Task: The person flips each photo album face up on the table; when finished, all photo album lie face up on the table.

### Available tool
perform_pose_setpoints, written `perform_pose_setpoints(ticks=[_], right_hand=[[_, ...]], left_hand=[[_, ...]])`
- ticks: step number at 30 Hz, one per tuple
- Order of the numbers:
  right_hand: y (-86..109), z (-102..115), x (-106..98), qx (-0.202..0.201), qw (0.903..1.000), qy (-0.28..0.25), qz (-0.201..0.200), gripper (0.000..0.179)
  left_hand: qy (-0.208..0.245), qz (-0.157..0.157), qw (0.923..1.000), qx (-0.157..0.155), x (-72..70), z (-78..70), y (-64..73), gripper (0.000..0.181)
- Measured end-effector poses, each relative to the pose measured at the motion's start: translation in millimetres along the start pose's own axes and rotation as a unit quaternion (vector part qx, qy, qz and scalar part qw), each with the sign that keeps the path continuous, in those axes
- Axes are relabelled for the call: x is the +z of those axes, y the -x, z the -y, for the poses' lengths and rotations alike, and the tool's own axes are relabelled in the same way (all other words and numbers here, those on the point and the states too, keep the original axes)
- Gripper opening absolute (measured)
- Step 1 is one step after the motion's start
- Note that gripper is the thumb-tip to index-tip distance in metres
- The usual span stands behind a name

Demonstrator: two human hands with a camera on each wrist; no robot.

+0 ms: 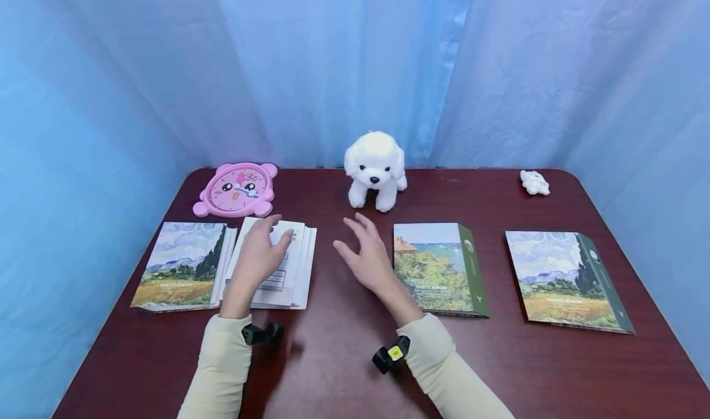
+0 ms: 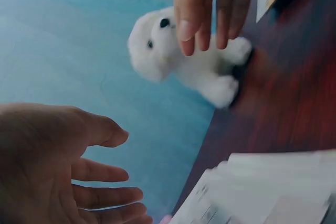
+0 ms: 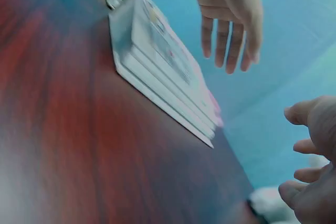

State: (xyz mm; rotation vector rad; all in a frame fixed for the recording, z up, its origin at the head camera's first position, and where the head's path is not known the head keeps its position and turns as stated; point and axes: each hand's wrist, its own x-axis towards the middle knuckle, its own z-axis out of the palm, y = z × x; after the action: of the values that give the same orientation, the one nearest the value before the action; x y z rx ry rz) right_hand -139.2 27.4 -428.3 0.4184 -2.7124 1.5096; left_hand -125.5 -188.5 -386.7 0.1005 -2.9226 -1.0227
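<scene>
My left hand hovers over a stack of white-covered books, fingers apart and nothing in them. In the right wrist view several layers show in that stack. My right hand is raised over the table between the white stack and a photo album with a seaside painting and green spine. Its fingers are loosely spread and hold nothing. Left of the white stack, partly overlapped by it, lies another album with a wheat-field painting. Both palms appear turned toward each other.
A white plush dog stands at the back middle. At the back left lies a pink clock, and a small white figure is at the back right. Another wheat-field album lies far right on the dark red table. Blue curtains surround it.
</scene>
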Motion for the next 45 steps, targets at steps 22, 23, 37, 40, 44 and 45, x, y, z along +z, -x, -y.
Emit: perform_pose_setpoints(ticks=[22, 23, 37, 40, 44, 45], right_hand=[[40.4, -71, -122, 0.081, 0.9918, 0.078, -0.061, 0.059], [43.4, -75, -126, 0.087, 0.9908, 0.087, -0.055, 0.061], [69.8, -101, -149, 0.141, 0.9795, 0.139, 0.038, 0.08], [72.0, -102, -148, 0.136, 0.981, 0.136, 0.03, 0.076], [74.6, -106, -149, 0.134, 0.9827, 0.127, 0.015, 0.071], [75.5, -107, -149, 0.135, 0.9831, 0.123, 0.012, 0.07]], left_hand=[[0.094, 0.118, 0.9856, 0.077, 115.2, -62.1, 25.9, 0.053], [0.096, 0.124, 0.9845, 0.078, 118.0, -64.3, 26.3, 0.053], [0.081, 0.167, 0.9789, 0.085, 150.9, -98.3, 30.7, 0.063], [0.086, 0.164, 0.9798, 0.075, 153.5, -100.6, 29.6, 0.064], [0.086, 0.166, 0.9795, 0.076, 155.4, -101.8, 28.3, 0.062], [0.082, 0.166, 0.9795, 0.079, 155.8, -102.2, 28.3, 0.062]])
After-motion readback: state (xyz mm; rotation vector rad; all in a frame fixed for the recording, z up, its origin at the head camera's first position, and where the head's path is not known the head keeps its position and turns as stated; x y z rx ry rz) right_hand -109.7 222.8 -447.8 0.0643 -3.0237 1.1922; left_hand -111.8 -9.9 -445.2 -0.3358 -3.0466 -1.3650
